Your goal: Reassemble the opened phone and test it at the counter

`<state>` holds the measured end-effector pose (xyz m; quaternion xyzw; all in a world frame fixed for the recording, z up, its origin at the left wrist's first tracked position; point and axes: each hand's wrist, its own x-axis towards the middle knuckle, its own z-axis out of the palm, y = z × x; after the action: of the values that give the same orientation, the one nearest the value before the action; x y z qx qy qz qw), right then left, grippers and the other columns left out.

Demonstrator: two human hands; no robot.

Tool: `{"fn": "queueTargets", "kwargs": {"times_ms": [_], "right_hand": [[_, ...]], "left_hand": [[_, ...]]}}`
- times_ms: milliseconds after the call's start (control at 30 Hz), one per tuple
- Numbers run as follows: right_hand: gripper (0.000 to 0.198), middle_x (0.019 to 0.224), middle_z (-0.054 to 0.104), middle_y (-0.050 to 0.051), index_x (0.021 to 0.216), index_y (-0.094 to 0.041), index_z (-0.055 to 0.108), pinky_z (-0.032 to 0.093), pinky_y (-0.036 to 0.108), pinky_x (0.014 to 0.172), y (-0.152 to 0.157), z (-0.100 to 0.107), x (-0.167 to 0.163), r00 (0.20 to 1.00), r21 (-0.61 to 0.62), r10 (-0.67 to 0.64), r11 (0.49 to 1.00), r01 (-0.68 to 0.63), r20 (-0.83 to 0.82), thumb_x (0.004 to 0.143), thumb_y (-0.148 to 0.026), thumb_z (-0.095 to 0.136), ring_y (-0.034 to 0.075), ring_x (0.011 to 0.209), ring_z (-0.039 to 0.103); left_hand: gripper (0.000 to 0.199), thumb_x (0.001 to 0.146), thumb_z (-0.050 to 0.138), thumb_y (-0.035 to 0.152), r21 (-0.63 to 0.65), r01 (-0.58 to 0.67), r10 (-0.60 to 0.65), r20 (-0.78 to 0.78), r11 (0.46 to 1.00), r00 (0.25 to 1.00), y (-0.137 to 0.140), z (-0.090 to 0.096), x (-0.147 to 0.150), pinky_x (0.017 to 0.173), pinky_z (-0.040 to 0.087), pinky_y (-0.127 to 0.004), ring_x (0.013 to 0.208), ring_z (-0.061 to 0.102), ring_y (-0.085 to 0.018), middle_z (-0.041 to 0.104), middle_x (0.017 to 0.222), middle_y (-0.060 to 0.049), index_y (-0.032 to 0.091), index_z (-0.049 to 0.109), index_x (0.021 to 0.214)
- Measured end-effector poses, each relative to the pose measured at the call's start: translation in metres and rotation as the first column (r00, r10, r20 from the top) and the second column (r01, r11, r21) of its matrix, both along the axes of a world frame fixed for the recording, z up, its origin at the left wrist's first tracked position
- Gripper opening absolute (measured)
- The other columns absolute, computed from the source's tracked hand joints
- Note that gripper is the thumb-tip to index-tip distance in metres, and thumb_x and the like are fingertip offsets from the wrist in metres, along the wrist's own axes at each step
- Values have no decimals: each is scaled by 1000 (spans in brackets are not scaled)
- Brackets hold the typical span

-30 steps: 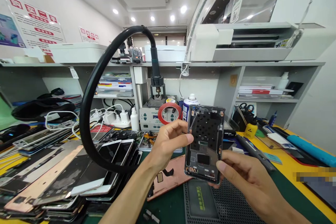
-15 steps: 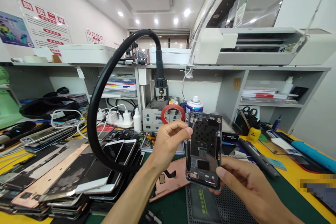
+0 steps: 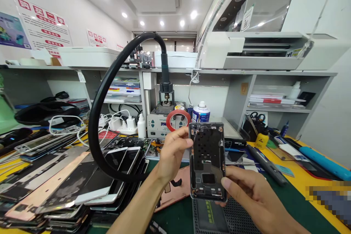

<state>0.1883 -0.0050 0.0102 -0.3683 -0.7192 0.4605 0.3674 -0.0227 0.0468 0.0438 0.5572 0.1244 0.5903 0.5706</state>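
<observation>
Held up in front of me is a dark phone frame, its inner side facing me, with a black perforated sheet and a small dark rectangle low down. My left hand pinches its upper left edge between thumb and fingers. On the lower right side, my right hand grips it, thumb in front and fingers behind. Below the frame lies a black perforated mat with green lettering. A copper-coloured phone panel rests flat behind my left wrist.
Stacked phone parts crowd the left of the bench. A thick black hose arches up to a grey station behind. A spray can, a yellow bottle and a dark grey tool stand or lie toward the right.
The phone frame sits slightly lower and further left in view and looks more upright. Both hands keep their hold on it. The whole scene has shifted a little left.
</observation>
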Motion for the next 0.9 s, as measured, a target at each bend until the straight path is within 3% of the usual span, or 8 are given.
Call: {"fn": "queueTargets", "kwargs": {"times_ms": [67, 233, 567, 767, 900], "right_hand": [[37, 79, 59, 4, 84, -18, 62, 53, 28, 69, 0, -1, 0, 1000, 2, 3, 1000, -3, -1, 100, -49, 48, 19, 75, 59], [38, 78, 60, 3, 83, -18, 65, 51, 26, 68, 0, -1, -1, 1000, 20, 6, 1000, -6, -7, 101, -48, 48, 17, 72, 59], [35, 76, 59, 2, 83, -17, 64, 56, 28, 68, -1, -2, -1, 999, 24, -1, 1000, 2, -44, 99, -47, 53, 17, 72, 62], [35, 73, 53, 0, 79, -18, 59, 56, 25, 64, -3, 2, -3, 999, 31, -16, 999, 17, -44, 99, -45, 53, 14, 69, 56], [37, 74, 55, 1, 79, -17, 58, 56, 27, 66, -3, 3, -3, 998, 5, -4, 1000, 4, -63, 100, -47, 51, 15, 70, 59]], "left_hand": [[17, 77, 59, 26, -7, -9, 9, 8, 1000, 1000, 1, 0, 0, 80, 38, -32, 78, 48, -18, 57, 77, -4, 16, 71, 82], [14, 84, 69, 28, -47, -174, 170, -64, 984, 983, 7, -7, 2, 79, 38, -30, 72, 44, -14, 53, 74, -1, 17, 68, 75], [20, 84, 71, 29, -58, -229, 224, -91, 972, 970, 7, -9, 3, 73, 39, -29, 71, 49, -15, 56, 71, 0, 18, 66, 69], [17, 82, 71, 29, -91, -225, 217, -92, 970, 972, 8, -8, 3, 73, 41, -30, 69, 49, -15, 57, 69, -1, 17, 68, 71], [11, 82, 68, 26, -96, -142, 138, -43, 985, 990, 6, -5, 3, 77, 40, -28, 76, 51, -16, 61, 76, -2, 17, 71, 77]]}}
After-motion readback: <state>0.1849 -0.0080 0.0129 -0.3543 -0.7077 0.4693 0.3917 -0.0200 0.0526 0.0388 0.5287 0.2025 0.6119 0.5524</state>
